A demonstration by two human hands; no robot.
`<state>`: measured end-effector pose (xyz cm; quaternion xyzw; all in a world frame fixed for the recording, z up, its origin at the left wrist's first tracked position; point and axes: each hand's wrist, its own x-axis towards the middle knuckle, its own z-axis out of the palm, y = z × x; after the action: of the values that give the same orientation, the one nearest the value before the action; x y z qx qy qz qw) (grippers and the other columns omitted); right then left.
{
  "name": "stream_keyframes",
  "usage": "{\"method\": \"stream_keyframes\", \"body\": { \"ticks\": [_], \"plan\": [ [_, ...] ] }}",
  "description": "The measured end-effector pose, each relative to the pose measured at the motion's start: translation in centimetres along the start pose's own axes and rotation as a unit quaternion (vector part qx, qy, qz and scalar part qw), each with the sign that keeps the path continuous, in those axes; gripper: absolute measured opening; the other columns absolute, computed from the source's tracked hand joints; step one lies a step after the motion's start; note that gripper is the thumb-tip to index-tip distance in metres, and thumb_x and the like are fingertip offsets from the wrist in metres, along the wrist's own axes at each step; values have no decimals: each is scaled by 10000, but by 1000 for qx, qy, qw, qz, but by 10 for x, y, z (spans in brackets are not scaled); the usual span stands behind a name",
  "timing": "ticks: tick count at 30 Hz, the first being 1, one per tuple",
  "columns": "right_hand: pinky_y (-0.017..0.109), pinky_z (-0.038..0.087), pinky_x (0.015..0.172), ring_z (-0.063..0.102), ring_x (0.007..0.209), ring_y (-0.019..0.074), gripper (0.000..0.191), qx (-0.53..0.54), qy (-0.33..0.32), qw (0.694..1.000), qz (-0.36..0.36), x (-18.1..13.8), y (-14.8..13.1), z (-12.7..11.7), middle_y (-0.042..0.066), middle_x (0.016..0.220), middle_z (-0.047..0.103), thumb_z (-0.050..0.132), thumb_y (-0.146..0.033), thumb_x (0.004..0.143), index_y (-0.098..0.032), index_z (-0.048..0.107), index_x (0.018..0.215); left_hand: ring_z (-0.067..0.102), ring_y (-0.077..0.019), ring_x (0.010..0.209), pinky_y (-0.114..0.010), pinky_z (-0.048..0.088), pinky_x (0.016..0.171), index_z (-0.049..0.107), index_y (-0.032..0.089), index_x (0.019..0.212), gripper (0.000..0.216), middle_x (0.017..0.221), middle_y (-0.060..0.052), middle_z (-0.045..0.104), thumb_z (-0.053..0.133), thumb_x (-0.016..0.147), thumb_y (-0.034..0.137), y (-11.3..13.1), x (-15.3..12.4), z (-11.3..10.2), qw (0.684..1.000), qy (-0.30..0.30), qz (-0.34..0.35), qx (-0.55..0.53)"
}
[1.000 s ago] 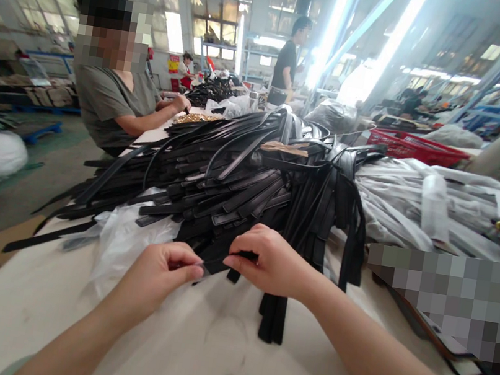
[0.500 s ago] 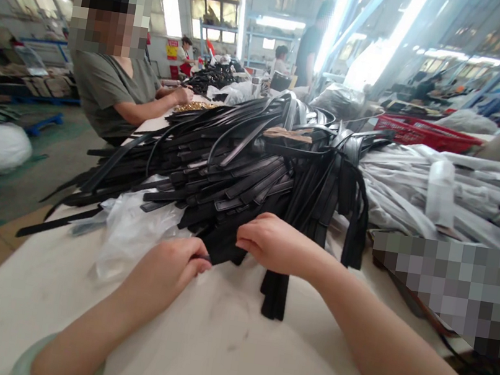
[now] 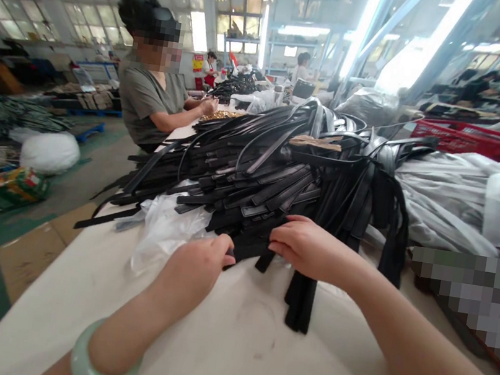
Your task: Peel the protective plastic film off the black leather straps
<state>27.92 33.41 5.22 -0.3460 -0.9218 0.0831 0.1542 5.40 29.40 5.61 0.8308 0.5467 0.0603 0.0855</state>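
Note:
A large heap of black straps (image 3: 252,175), flat and leather-like, covers the middle of the table. My left hand (image 3: 195,270), with a pale green bangle (image 3: 86,354) on its wrist, pinches the dark end of a black strap (image 3: 247,251) at the heap's near edge. My right hand (image 3: 307,246) is closed at the same edge, its fingertips curled on the strap a short way to the right; they partly hide what they grip. Several strap ends (image 3: 299,301) hang toward me below my right hand. Beside my left hand lies a crumpled clear plastic bag (image 3: 169,225).
The white tabletop (image 3: 227,341) lies under my forearms. White-wrapped strips (image 3: 457,187) and a red basket (image 3: 482,142) are to the right. A co-worker (image 3: 151,91) stands at the table's left side, near gold-coloured small parts (image 3: 221,114). Cardboard (image 3: 43,250) lies at the left.
The whole view has swung left, so everything sits further right. Both hands stay at the heap's near edge, and more of the left wrist with its bangle shows.

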Motion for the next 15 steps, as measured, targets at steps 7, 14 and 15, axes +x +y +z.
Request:
{"method": "stream_keyframes", "body": {
  "ticks": [7, 14, 15],
  "plan": [
    [274, 337, 616, 505, 627, 149, 249, 46, 17, 999, -15, 2, -25, 3, 27, 634, 562, 482, -167, 909, -169, 533, 665, 683, -329, 794, -365, 456, 601, 603, 142, 902, 508, 807, -128, 696, 407, 889, 611, 12, -7, 4, 992, -8, -10, 124],
    [262, 366, 636, 523, 671, 153, 234, 114, -7, 991, -63, -1, -31, 5, 37, 677, 589, 483, -237, 940, -152, 597, 755, 688, -309, 743, -331, 433, 563, 616, 160, 885, 590, 745, -123, 696, 369, 842, 694, 26, -36, -6, 990, 18, -18, 141],
    [258, 372, 636, 532, 675, 151, 232, 127, -30, 988, -84, -2, -29, 3, 38, 693, 606, 502, -270, 941, -150, 616, 778, 687, -306, 725, -329, 435, 557, 621, 171, 866, 595, 723, -116, 694, 364, 837, 707, 25, -48, -5, 989, 18, -37, 142]
  ]
}}
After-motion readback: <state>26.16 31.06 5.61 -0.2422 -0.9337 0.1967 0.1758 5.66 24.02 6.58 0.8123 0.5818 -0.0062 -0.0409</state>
